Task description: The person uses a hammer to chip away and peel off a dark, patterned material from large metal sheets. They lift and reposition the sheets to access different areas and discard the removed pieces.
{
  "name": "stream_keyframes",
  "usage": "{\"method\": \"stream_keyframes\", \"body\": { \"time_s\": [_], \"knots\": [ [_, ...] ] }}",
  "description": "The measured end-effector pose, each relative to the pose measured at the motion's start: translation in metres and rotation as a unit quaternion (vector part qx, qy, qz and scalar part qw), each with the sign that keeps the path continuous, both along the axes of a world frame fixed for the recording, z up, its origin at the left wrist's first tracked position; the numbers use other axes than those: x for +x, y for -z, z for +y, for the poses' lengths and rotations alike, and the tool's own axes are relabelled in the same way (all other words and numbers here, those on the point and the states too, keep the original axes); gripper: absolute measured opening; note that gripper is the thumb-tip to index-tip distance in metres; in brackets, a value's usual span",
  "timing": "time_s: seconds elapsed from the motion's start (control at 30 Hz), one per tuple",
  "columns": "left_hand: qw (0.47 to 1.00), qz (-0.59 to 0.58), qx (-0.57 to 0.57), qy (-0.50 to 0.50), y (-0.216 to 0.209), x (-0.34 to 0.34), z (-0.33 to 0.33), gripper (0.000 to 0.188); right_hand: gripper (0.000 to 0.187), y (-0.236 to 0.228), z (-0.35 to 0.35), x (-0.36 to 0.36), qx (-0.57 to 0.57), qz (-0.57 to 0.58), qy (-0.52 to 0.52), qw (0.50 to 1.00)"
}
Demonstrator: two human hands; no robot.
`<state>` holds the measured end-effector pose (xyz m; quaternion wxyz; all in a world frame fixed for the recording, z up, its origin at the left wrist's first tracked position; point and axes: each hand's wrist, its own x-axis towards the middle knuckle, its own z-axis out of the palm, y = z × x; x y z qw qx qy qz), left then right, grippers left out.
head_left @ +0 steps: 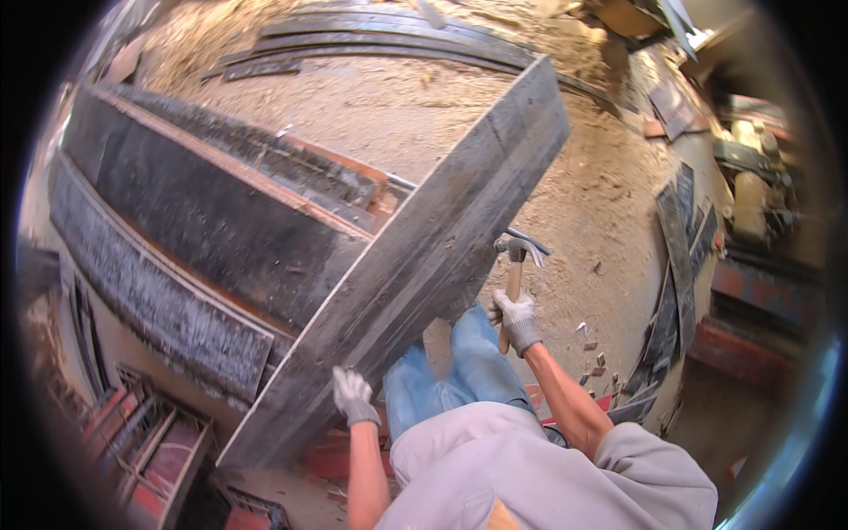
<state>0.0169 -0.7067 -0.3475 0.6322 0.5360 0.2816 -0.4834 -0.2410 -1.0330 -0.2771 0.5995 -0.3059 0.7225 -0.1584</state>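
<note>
A long grey board (433,234) slants across the view in front of me, from lower left to upper right. My left hand (352,395), in a white glove, is at the board's near edge, its fingers curled over the surface by the lower end. In my gloved right hand (515,316) is a claw hammer (516,265), gripped by its wooden handle. The hammer stands head up, just right of the board and apart from it. Its metal head (519,248) has the claw toward the right.
Left of the board lie large dark panels (203,190) with reddish edges. Long dark strips (380,40) rest on the sandy ground (609,208) at the far side. Dark offcuts (676,265) are heaped at right, near machinery (751,181). Metal frames (163,450) stand at lower left.
</note>
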Motion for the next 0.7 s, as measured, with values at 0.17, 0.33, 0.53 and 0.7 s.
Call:
{"method": "stream_keyframes", "body": {
  "time_s": [0.17,0.33,0.53,0.7],
  "knots": [
    [0.862,0.272,0.325,-0.278,0.092,-0.074,0.099,0.091,0.022,0.032,-0.002,-0.037,0.1,0.021,0.106,0.989],
    [0.821,0.21,0.273,-0.455,0.121,-0.082,0.063,0.125,0.027,0.002,0.039,-0.086,0.053,0.128,0.047,0.989],
    [0.8,0.158,0.17,-0.554,0.107,-0.085,0.038,0.11,0.036,-0.03,0.002,-0.101,-0.134,0.317,-0.209,0.916],
    [0.845,0.141,0.146,-0.496,0.046,-0.121,0.075,0.116,0.031,0.001,-0.043,-0.069,0.061,0.197,-0.117,0.972]
  ]
}}
